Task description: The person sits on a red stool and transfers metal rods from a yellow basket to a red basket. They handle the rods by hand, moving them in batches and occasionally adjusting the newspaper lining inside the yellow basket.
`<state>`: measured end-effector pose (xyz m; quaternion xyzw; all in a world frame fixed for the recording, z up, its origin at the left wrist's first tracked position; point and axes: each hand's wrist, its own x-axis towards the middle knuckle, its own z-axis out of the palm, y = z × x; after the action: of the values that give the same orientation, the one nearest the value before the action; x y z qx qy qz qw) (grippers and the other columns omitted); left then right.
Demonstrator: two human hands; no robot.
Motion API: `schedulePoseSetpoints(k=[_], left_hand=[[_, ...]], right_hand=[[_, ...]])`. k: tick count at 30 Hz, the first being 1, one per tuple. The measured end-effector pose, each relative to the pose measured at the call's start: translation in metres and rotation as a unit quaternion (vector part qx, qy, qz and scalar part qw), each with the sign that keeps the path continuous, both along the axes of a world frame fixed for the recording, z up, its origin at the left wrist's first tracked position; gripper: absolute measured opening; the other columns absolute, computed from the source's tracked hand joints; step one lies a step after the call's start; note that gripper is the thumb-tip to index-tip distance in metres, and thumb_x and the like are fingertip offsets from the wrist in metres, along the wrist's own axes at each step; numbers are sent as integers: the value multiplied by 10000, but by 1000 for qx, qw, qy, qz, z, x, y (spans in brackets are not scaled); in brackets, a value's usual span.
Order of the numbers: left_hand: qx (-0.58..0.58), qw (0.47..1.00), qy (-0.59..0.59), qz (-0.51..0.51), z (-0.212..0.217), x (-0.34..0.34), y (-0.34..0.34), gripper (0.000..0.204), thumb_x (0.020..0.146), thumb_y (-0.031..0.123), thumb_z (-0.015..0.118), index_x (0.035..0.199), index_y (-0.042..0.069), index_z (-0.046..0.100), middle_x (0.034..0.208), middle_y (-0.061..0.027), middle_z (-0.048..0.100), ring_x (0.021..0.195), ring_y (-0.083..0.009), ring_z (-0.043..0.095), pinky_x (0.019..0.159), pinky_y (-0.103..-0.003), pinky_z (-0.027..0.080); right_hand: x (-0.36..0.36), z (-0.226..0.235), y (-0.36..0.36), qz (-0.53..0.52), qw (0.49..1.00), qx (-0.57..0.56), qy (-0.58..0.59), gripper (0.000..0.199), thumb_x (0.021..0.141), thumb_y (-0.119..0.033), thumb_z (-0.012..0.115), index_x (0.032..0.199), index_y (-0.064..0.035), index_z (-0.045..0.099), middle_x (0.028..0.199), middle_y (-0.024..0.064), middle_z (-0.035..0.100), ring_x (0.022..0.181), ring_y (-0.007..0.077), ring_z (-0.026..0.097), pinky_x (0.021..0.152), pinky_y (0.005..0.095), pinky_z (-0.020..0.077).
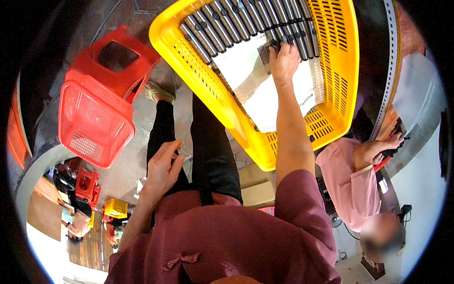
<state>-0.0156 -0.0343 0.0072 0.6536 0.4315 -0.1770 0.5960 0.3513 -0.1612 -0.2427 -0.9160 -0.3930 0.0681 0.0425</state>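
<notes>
My right hand [285, 62] reaches into a large yellow plastic basket [351, 85]. Its thumb and fingers close around the near, black-capped ends of shiny metal tubes [229, 21]; the exact grip is partly hidden. These tubes lie side by side in rows across the basket's far part. Beneath my right forearm, a white printed sheet [255, 102] covers the basket's nearer part. Over my lap, my left hand [163, 165] hangs away from the basket, fingers loosely bent and thumb apart. I make out nothing held in it.
To the left stands a red plastic stool [127, 40], with a red mesh basket [94, 123] against it. A person in a pink shirt [347, 175] works at the right. More people and a small yellow crate [116, 208] appear at lower left.
</notes>
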Motion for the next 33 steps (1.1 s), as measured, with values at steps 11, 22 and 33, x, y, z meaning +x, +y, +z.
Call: schedulePoseSetpoints(k=[11, 22, 33], left_hand=[[123, 964, 95, 214, -7, -208, 4, 335, 928, 53, 572, 1254, -13, 536, 1157, -136, 589, 1000, -222, 575, 861, -326, 475], [89, 788, 333, 511, -131, -604, 44, 879, 832, 495, 660, 1488, 54, 276, 1425, -217, 415, 1345, -389, 349, 1087, -581, 270], [-241, 719, -16, 651, -121, -543, 87, 538, 920, 476, 490, 1359, 164, 487, 1339, -54, 547, 1221, -231, 485, 1036, -492, 319]], right_hand=[[-70, 44, -23, -95, 991, 37, 87, 133, 865, -128, 591, 854, 0, 622, 853, 226, 597, 804, 417, 573, 719, 499, 467], [-198, 176, -9, -178, 975, 89, 94, 122, 854, -114, 608, 861, -2, 655, 846, 209, 654, 805, 388, 635, 731, 441, 509], [-299, 268, -1, -137, 976, -45, 163, 225, 881, -165, 578, 936, 32, 671, 914, 246, 678, 884, 393, 658, 798, 434, 516]])
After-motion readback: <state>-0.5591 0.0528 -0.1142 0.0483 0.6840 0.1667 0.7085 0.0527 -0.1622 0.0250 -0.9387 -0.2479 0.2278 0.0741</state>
